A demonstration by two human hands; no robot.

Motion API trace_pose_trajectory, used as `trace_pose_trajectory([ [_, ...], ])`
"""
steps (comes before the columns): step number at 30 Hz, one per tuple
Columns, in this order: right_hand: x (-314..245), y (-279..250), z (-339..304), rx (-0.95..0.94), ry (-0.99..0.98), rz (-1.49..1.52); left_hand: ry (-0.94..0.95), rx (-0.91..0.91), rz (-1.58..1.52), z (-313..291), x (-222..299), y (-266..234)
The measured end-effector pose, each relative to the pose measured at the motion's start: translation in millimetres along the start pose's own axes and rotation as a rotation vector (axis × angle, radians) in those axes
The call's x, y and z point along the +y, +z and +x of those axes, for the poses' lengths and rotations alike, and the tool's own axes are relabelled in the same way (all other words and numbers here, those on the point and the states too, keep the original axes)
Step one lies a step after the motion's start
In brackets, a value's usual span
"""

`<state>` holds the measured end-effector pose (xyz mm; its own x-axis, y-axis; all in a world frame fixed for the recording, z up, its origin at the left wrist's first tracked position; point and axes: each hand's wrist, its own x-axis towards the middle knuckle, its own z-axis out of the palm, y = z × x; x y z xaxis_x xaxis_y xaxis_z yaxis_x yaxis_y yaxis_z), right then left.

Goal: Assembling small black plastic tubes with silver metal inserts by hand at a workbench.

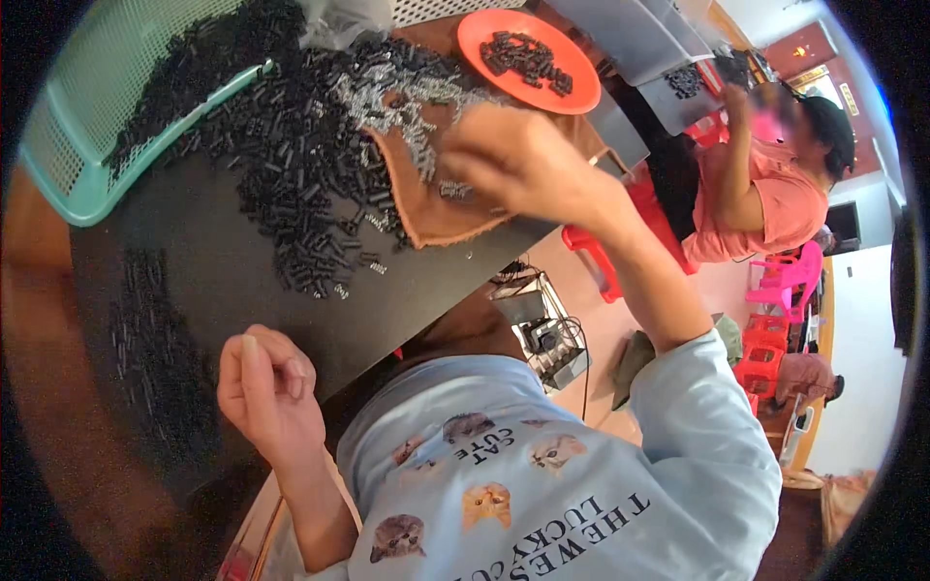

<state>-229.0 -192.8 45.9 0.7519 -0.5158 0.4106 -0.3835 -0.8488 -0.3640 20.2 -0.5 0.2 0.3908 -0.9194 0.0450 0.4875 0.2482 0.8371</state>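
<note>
My left hand (266,392) is over the near edge of the dark table, its thumb pressed to curled fingers; anything pinched there is hidden. My right hand (518,160) hovers above a brown cloth (412,208), smeared by motion, its fingers bent downward. Small silver springs (412,107) lie on and around this cloth. Beside them spreads a large heap of short black plastic tubes (300,223). Just beyond my right hand is an orange-red plate (576,68) with black pieces (523,58) in it.
A green mesh basket (87,165) spills black tubes at the far left. More thin black pieces (150,349) lie left of my left hand. A clear plastic bag (344,24) sits behind the heap. At right, a person in pink (765,194) sits near red stools (760,344).
</note>
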Motion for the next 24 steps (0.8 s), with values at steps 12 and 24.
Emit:
trace_pose_trajectory([
  [12,-62.6,36.2,26.8,-0.355,-0.112,-0.056,0.020,0.005,-0.048,-3.2,0.6,-3.9],
  [24,-50.7,43.7,24.2,-0.274,-0.111,-0.060,0.030,-0.046,-0.010,-2.6,-2.9,-6.6],
])
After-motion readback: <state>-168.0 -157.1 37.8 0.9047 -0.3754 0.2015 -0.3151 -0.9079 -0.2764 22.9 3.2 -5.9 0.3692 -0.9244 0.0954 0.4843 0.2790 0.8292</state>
